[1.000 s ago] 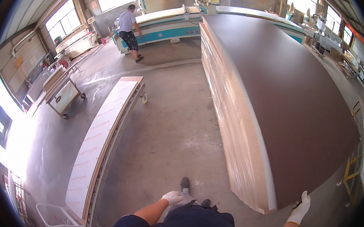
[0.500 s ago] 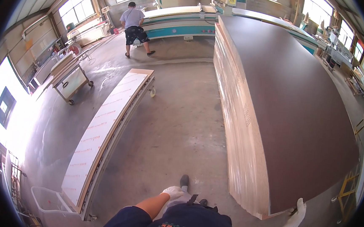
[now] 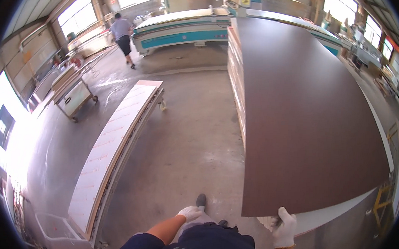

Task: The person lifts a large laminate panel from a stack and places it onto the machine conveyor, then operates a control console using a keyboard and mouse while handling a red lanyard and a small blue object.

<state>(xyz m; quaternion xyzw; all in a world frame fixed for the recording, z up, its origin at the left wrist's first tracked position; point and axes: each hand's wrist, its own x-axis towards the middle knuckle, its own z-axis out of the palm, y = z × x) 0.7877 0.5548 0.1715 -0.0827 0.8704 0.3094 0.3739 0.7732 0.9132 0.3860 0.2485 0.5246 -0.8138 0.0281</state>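
Note:
My right hand (image 3: 286,227), in a white glove, grips the near edge of a large dark brown board (image 3: 301,122). The board lies on a tall stack of boards (image 3: 237,81) and sits askew on it. Its near left corner hangs out past the stack's left side. Under its near right edge shows a white sheet surface (image 3: 334,212). My left hand (image 3: 190,213), also gloved, rests by my left thigh, apart from the board; its fingers are turned away, so I cannot see whether they are closed.
To the left, a long low cart (image 3: 136,128) bears white printed panels. Beyond it stands a wheeled trolley (image 3: 79,95). A co-worker (image 3: 122,36) is at the far left of a long white and teal machine (image 3: 182,35). A yellow frame (image 3: 383,204) stands at the right.
The brown board's near end has swung left across the stack, my right hand moving left with it. The co-worker has moved left along the machine. My left hand has barely moved.

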